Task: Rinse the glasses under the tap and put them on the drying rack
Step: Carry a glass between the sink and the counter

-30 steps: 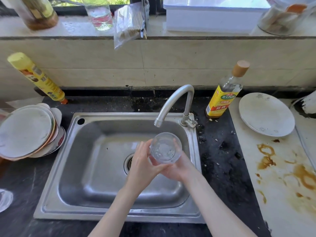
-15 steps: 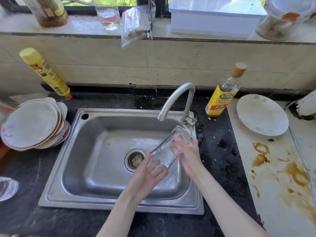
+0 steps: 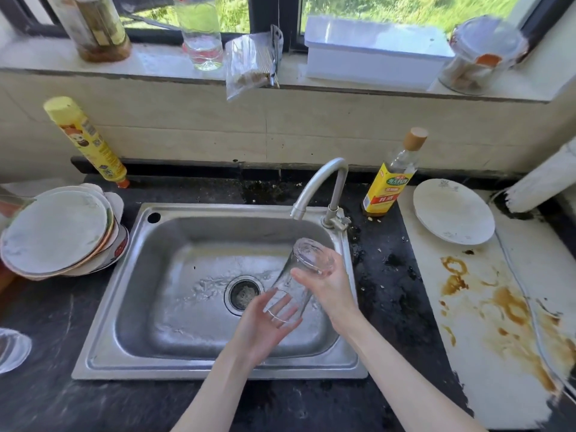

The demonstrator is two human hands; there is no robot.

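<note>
A clear drinking glass (image 3: 299,275) hangs tilted over the steel sink (image 3: 174,254), its mouth pointing down and left, its base up and right. My right hand (image 3: 327,286) grips it round the upper body near the base. My left hand (image 3: 265,325) lies palm up below the glass's mouth, fingers straight, with the rim at the fingertips. The curved tap (image 3: 321,188) stands behind at the sink's right rear; no stream of water shows from its spout. The sink floor is wet round the drain (image 3: 244,293). Another glass (image 3: 11,349) shows at the left edge on the counter.
A stack of plates (image 3: 59,232) leans left of the sink beside a yellow bottle (image 3: 87,141). An oil bottle (image 3: 392,179) and a white plate (image 3: 453,212) stand on the right, by a stained white board (image 3: 498,322). Bottles, a bag and a white box line the windowsill.
The glass went from upright under the spout to tipped mouth-down over the sink. My left hand let go of it and opened below the rim. The view rose slightly.
</note>
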